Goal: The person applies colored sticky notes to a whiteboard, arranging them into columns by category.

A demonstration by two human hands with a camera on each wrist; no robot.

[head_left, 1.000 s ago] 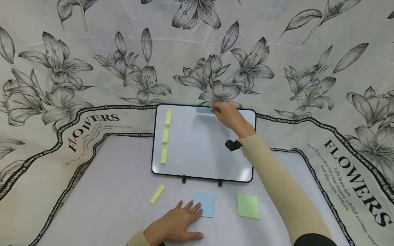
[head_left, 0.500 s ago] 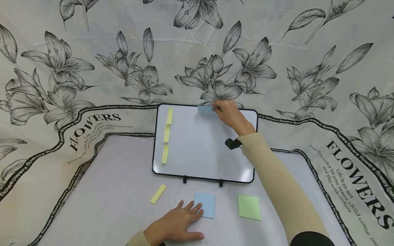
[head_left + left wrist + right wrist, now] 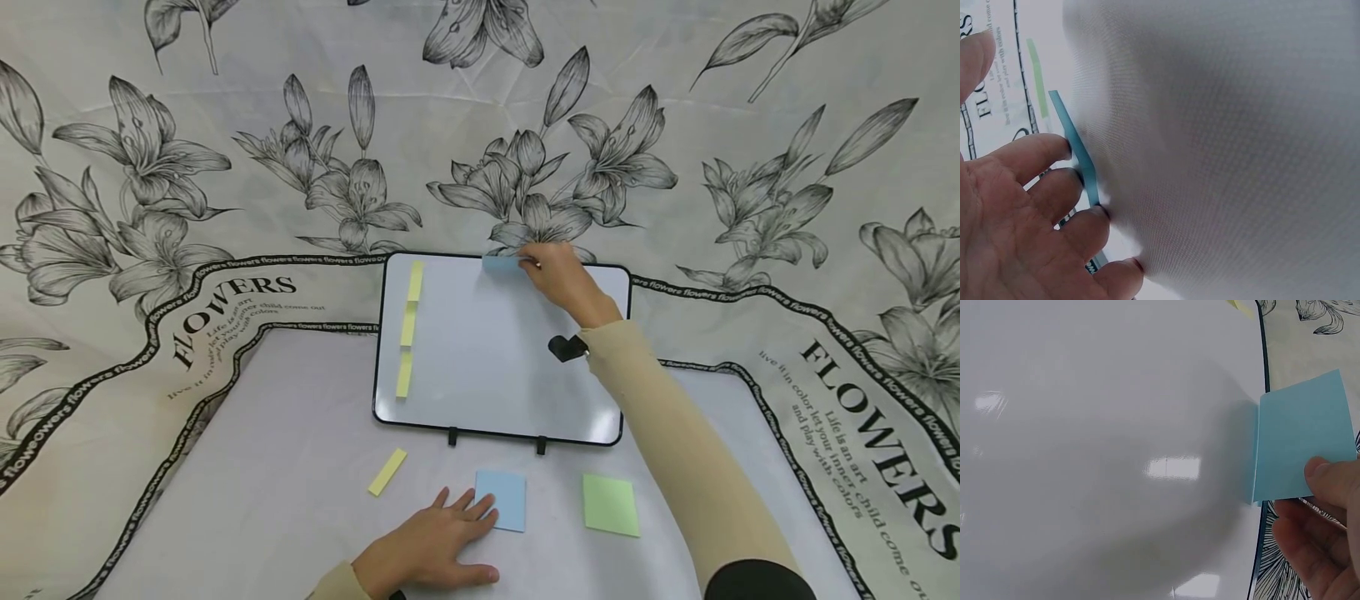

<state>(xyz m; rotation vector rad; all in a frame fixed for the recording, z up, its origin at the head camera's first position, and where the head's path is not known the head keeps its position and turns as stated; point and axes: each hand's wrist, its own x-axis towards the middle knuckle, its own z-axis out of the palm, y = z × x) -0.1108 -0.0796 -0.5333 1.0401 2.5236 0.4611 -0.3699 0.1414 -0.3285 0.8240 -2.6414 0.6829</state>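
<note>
My right hand (image 3: 566, 283) pinches a light blue sticky note (image 3: 1300, 437) between thumb and fingers at the whiteboard's top edge. In the right wrist view the note sticks out past the black frame, with a crease along the side nearest the board. The whiteboard (image 3: 495, 358) leans upright, three yellow sticky strips (image 3: 408, 325) in a column down its left side. My left hand (image 3: 435, 537) lies spread on the table, fingertips resting on a blue sticky note pad (image 3: 506, 502). The left wrist view shows this blue pad (image 3: 1079, 147) edge-on by the fingertips.
A loose yellow strip (image 3: 387, 472) lies left of the blue pad, and a green sticky note pad (image 3: 611, 505) to its right. Two black feet (image 3: 452, 437) support the board's lower edge. A flower-printed cloth (image 3: 300, 167) hangs behind.
My right hand has raised the blue sticky note slightly towards the board's top edge. My left hand stays in place on the blue pad.
</note>
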